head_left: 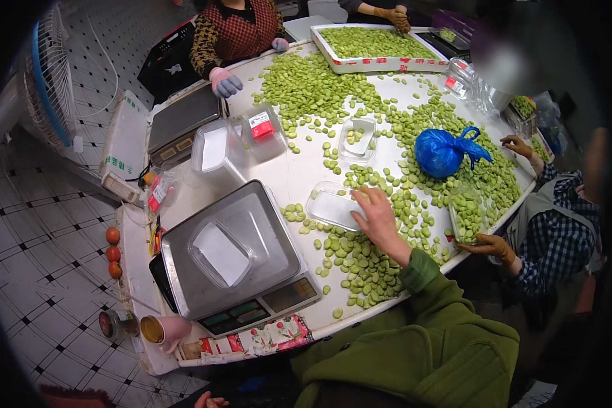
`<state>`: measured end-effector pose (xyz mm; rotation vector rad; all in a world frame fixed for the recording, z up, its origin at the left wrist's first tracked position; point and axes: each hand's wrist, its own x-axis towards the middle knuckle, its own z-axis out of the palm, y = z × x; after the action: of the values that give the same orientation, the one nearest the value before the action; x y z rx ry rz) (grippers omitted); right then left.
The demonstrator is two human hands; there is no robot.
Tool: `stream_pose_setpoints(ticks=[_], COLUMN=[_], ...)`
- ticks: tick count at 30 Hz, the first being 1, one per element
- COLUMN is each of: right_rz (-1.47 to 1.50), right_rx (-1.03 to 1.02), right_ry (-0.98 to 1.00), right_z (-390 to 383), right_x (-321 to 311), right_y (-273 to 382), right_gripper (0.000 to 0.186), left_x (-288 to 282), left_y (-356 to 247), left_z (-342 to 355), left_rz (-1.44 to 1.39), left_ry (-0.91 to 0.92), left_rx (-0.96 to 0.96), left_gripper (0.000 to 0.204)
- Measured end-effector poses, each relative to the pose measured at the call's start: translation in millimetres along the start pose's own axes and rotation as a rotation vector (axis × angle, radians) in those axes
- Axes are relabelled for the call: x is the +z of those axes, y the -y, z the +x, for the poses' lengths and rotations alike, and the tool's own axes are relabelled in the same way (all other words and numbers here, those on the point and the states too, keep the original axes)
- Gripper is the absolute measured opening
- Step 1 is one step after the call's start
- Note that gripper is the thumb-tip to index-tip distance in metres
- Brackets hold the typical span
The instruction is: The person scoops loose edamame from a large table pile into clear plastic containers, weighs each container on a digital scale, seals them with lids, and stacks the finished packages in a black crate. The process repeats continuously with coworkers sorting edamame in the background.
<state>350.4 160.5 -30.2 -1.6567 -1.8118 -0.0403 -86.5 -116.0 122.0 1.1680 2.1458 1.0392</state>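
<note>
Head view. The person's right hand, on a green-sleeved forearm, reaches out over the white table and rests palm-down at the near edge of a clear plastic tray. Fingers are loosely spread, lying flat on the scattered green beans and touching the tray's right side; nothing is seen pinched between them (fingertips partly hidden by the hand itself, so a bean under them cannot be ruled out). The tray lies just right of the near weighing scale, with only a few beans in or about it.

The left hand shows only as fingertips at the lower edge of the frame, well apart from the table work; its grip cannot be told.

On the scale's steel pan sits a second empty clear container. A second scale stands farther up on the left, with more clear containers beside it, one bearing a red label.

Beans cover most of the table's middle and right. A knotted blue plastic bag sits on them to the right. A white crate full of beans stands at the far edge.

Other people: a gloved hand at far left; a person in a checked shirt at right holding a bean-filled tray with a gloved hand.

A fan stands on the tiled floor at left.
</note>
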Motion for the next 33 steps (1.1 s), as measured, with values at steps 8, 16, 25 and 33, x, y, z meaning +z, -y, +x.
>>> stream_pose_setpoints(ticks=[8, 16, 25, 33], right_rz=[0.714, 0.742, 0.465, -0.019], right_rx=[0.631, 0.427, 0.597, 0.351], right_ry=[0.203, 0.193, 0.045, 0.354], right_z=[-7, 2, -96, -179], right_x=[25, 1, -100, -97], right_y=[-49, -9, -27, -5], right_gripper=[0.050, 0.041, 0.031, 0.101], left_x=[42, 77, 158, 285], left_y=[-82, -93, -44, -37], left_z=[7, 44, 41, 22], left_rz=[0.205, 0.097, -0.087, 0.124], left_ry=[0.544, 0.716, 0.835, 1.057], left_rx=[0.647, 0.558, 0.415, 0.473], left_gripper=[0.016, 0.016, 0.024, 0.052])
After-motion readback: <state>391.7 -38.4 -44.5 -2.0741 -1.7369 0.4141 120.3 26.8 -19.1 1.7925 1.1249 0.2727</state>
